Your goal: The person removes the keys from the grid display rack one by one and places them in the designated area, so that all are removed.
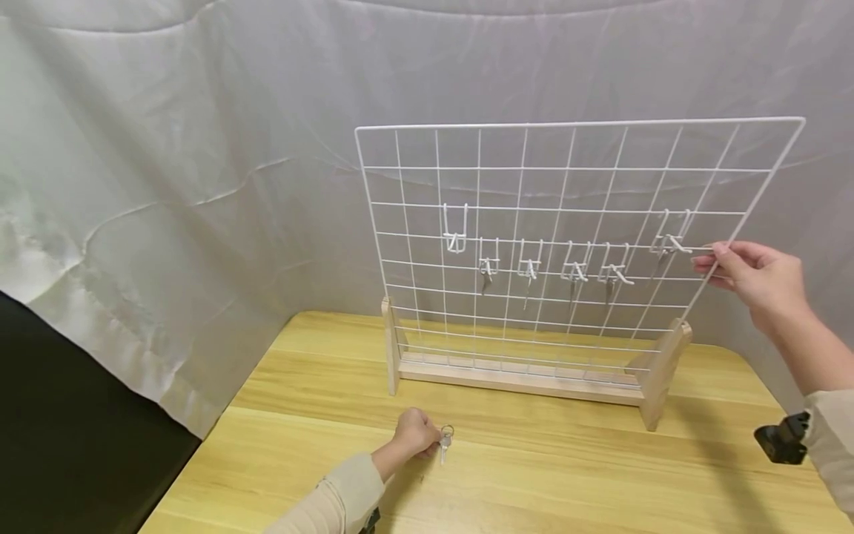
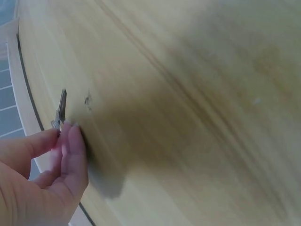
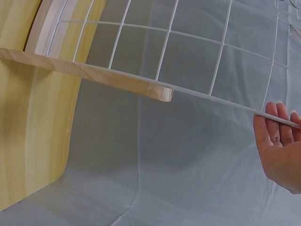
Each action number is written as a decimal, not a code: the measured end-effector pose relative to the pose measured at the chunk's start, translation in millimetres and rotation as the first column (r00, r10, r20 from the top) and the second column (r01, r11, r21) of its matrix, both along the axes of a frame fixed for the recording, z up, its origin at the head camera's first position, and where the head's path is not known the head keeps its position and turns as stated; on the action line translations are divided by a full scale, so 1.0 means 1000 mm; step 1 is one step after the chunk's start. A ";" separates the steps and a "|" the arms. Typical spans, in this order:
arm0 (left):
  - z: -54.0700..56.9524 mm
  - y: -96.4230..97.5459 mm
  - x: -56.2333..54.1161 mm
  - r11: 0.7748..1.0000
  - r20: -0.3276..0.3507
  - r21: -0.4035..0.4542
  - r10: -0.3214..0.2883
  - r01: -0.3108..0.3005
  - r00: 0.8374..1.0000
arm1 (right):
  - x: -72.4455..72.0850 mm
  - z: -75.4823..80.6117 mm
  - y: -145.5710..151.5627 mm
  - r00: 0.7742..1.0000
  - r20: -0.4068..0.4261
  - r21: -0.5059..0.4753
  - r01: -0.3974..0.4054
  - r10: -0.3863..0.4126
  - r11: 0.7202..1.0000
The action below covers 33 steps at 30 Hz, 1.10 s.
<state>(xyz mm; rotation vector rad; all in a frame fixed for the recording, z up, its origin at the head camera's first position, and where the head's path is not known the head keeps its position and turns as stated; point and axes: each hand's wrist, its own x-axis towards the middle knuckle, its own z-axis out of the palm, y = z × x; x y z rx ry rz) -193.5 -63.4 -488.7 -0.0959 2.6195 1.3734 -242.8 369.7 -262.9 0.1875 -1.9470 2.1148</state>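
Note:
My left hand (image 1: 415,433) pinches a small silver key (image 1: 445,440) on a split ring between thumb and fingertips, low over the table in front of the rack. In the left wrist view the key (image 2: 61,106) points away from the fingertips. My right hand (image 1: 760,278) grips the right edge of a white wire grid panel (image 1: 577,169), thumb in front and fingers behind. The edge rod also crosses the fingers (image 3: 274,123) in the right wrist view. Several white hooks with keys hang on the grid; the upper left hook (image 1: 456,236) shows no key.
A wooden stand (image 1: 520,382) holds the grid upright on the yellow wood-grain table (image 1: 567,475). Grey cloth (image 1: 267,111) hangs behind and to the left. A dark area (image 1: 73,437) lies beyond the table's left edge.

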 end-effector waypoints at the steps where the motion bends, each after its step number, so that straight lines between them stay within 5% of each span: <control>1: 0.000 0.000 0.000 1.000 -0.004 -0.011 -0.011 0.011 1.000 | 0.000 0.000 0.000 1.000 -0.001 -0.002 -0.001 0.001 1.000; 15: 0.007 -0.004 -0.005 0.998 0.003 -0.052 -0.041 0.041 0.999 | 0.002 0.000 -0.002 1.000 0.001 -0.052 -0.004 0.004 0.999; 22: 0.042 -0.013 -0.027 0.995 -0.036 0.071 -0.072 0.075 0.997 | 0.000 -0.001 -0.001 1.000 0.005 -0.073 -0.009 0.010 0.997; 27: 0.072 -0.010 -0.044 0.972 -0.143 0.200 -0.094 0.122 0.985 | -0.002 -0.003 0.001 1.000 0.005 -0.069 -0.005 0.005 0.998; 33: 0.108 0.002 -0.048 0.963 -0.255 0.184 -0.145 0.195 0.956 | 0.000 0.002 0.000 0.999 0.044 -0.069 0.026 -0.023 0.997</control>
